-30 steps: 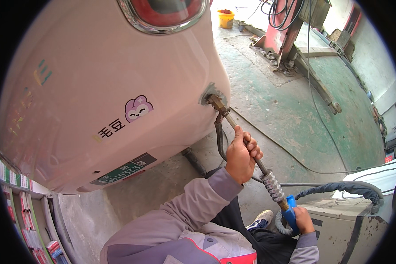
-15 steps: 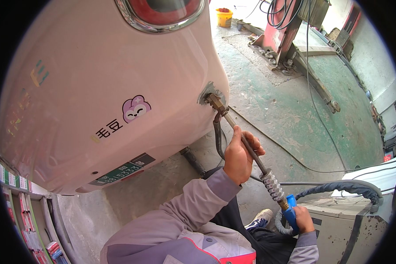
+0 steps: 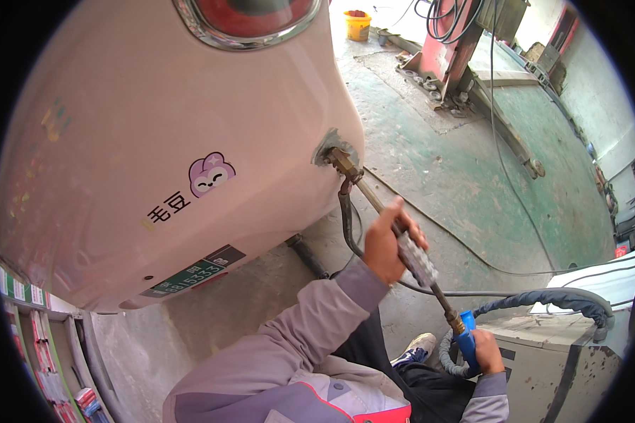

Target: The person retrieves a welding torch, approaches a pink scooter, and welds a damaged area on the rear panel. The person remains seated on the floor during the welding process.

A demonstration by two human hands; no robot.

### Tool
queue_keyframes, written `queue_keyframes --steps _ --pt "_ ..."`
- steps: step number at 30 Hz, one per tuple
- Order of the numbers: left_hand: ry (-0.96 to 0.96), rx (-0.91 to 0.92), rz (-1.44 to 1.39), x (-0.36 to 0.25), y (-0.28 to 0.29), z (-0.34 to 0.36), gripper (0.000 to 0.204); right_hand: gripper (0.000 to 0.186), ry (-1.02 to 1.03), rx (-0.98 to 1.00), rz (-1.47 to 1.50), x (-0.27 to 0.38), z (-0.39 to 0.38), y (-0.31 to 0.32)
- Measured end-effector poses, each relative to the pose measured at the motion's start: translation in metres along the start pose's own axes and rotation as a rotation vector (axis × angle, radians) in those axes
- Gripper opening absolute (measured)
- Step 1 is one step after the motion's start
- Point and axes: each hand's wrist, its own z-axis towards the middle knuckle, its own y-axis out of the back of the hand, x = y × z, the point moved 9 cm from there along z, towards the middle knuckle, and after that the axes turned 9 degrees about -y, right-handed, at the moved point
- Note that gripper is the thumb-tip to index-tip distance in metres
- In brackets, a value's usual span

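A pink car's rear corner (image 3: 275,113) bears a grey patch (image 3: 323,140) where a metal puller head (image 3: 347,164) is attached. Its long rod (image 3: 374,194) runs down toward me, with a ribbed silver weight (image 3: 420,261) on it, blurred. My left hand (image 3: 384,243) is wrapped round the rod, right against the top of that weight. At the lower end my right hand (image 3: 485,351) grips a blue handle (image 3: 466,335). A dark cable (image 3: 349,222) hangs from the puller head, behind my left hand.
A beige machine (image 3: 543,366) with a thick sleeved cable (image 3: 557,302) is at my right. Farther back stand a red lift post (image 3: 441,60) with a low arm (image 3: 511,141) and a yellow bucket (image 3: 358,27). Shelving (image 3: 39,352) is at left. Cables (image 3: 473,254) cross the floor.
The silver weight has slid up the rod, away from the blue handle and against my left hand. My left hand has shifted slightly up. My right hand stays put.
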Motion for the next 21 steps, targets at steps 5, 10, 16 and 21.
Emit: queue_keyframes --steps 5,10,16,21 --pt "0.113 -0.026 0.294 0.071 -0.001 -0.057 0.047 0.044 -0.136 0.018 -0.051 -0.022 -0.008 0.0" --pt "0.179 -0.025 0.163 0.15 0.012 -0.102 0.044 0.051 -0.286 0.068 0.0 -0.077 -0.034 0.014" --pt "0.112 -0.019 0.15 0.1 0.001 -0.059 0.055 0.021 -0.093 0.194 0.077 -0.052 -0.009 -0.023" --pt "0.119 -0.06 0.154 0.077 0.01 -0.05 0.06 0.017 0.006 0.177 -0.023 -0.028 0.002 -0.033"
